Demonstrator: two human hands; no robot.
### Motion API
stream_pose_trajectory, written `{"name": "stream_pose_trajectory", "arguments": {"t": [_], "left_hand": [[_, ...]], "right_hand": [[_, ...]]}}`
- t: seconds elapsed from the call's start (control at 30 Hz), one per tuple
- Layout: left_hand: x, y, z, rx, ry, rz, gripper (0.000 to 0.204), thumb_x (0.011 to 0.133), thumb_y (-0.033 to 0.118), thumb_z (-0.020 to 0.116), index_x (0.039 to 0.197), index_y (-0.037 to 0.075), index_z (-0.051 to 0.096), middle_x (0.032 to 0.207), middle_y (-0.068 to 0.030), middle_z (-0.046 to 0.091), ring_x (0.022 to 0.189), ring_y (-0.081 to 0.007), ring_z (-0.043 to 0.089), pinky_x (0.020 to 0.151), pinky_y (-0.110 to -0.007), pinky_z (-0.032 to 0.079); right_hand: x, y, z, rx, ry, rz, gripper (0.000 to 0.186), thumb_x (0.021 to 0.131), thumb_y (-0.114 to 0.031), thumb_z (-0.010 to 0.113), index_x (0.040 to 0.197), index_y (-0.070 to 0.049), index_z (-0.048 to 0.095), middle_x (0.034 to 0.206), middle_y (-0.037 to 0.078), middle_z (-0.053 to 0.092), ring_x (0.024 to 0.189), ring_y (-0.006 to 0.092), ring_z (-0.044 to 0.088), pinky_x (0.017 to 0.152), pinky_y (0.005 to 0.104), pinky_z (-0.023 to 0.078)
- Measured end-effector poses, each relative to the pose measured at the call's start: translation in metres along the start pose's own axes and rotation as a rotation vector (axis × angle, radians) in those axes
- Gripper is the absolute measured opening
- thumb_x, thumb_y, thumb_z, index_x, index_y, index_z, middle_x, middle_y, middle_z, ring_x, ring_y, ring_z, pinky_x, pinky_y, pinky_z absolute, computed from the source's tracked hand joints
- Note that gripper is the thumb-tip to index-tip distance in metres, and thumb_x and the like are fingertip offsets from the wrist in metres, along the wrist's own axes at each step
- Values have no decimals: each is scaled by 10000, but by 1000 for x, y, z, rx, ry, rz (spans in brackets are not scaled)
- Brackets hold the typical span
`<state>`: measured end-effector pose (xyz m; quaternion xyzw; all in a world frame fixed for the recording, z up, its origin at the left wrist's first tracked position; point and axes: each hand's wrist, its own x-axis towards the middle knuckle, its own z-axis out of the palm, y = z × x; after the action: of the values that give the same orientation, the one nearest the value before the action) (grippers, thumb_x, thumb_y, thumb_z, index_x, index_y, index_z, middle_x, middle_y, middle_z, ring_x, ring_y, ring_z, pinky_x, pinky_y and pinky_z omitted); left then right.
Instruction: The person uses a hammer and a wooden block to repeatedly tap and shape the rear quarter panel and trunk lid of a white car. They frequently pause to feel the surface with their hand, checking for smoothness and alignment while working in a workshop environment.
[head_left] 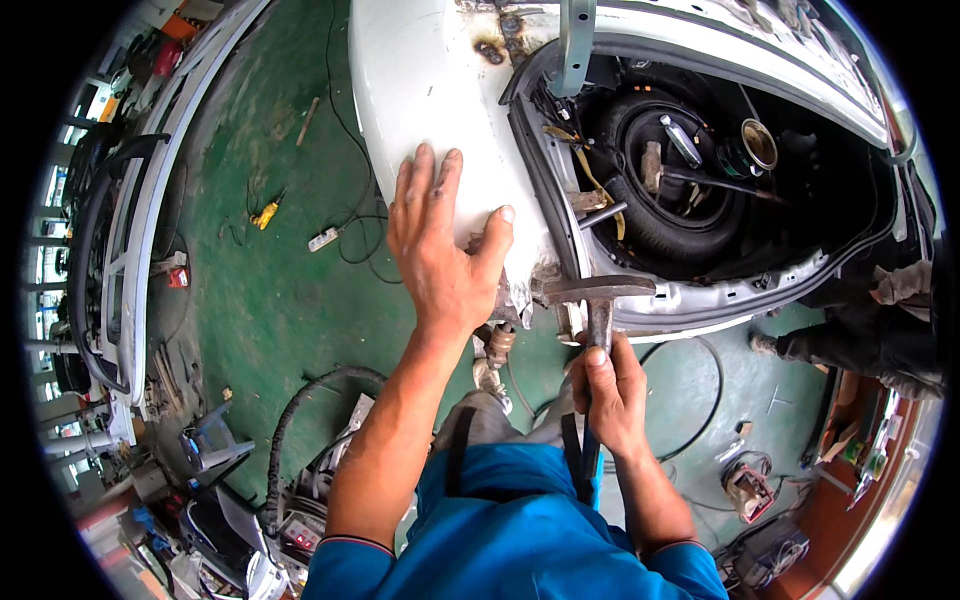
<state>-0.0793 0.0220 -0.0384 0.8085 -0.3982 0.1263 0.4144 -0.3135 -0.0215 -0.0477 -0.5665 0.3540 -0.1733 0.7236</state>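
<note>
My left hand lies with its fingers spread on the white car body panel, close to its torn, bare-metal lower edge. In my right hand is a hammer, gripped by the shaft below its head. The hammer's head is up at the rim of the open trunk, beside the damaged corner; whether it touches the metal I cannot tell. Inside the trunk a spare tire lies flat. A second hammer and a round can rest on or by it.
A metal post stands at the trunk's far edge. On the green floor are a yellow power tool, a power strip and loose cables. A blue stool stands at left. Another person's dark-clad legs are at right.
</note>
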Motion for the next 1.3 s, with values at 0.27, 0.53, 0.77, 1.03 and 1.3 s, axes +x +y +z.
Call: {"name": "stream_pose_trajectory", "arguments": {"t": [0.27, 0.53, 0.77, 1.03, 1.3], "left_hand": [[1, 0, 2, -18, -7, -4, 666, 867, 292, 738, 1441, 12, 551, 1539, -267, 446, 1435, -458, 391, 1172, -553, 286], [0, -3, 1, -25, 1, -8, 649, 860, 275, 742, 1425, 8, 567, 1535, -267, 450, 1431, -464, 395, 1169, -556, 298], [1, -2, 4, -22, 3, 9, 648, 852, 266, 747, 1419, 5, 571, 1527, -269, 460, 1421, -472, 407, 1161, -556, 315], [2, 4, -1, -19, -12, -2, 604, 892, 228, 726, 1410, -38, 563, 1529, -284, 452, 1433, -441, 404, 1185, -523, 305], [1, 4, -3, 0, -16, -16, 606, 894, 232, 727, 1414, -32, 562, 1527, -283, 453, 1431, -443, 406, 1182, -526, 310]], "right_hand": [[-2, 5, 6, -157, -73, 0, 374, 1091, -337, 517, 1212, 17, 533, 687, -6, 521, 539, 70, 455, 483, 243, 363], [10, -16, -10, 78, 221, -146, 302, 1112, -307, 456, 1123, -13, 524, 674, -10, 484, 523, 63, 426, 469, 218, 342], [1, 4, 3, -180, -85, 41, 305, 1084, -323, 535, 1058, -20, 539, 669, -23, 498, 548, 60, 436, 491, 241, 364], [11, -7, -2, 64, 306, -165, 369, 1096, -370, 485, 1054, -5, 529, 633, 5, 494, 477, 73, 419, 454, 236, 351], [4, -7, -6, -26, 127, -10, 283, 1074, -295, 553, 972, -33, 521, 684, -1, 559, 552, 102, 491, 495, 273, 379]]}}
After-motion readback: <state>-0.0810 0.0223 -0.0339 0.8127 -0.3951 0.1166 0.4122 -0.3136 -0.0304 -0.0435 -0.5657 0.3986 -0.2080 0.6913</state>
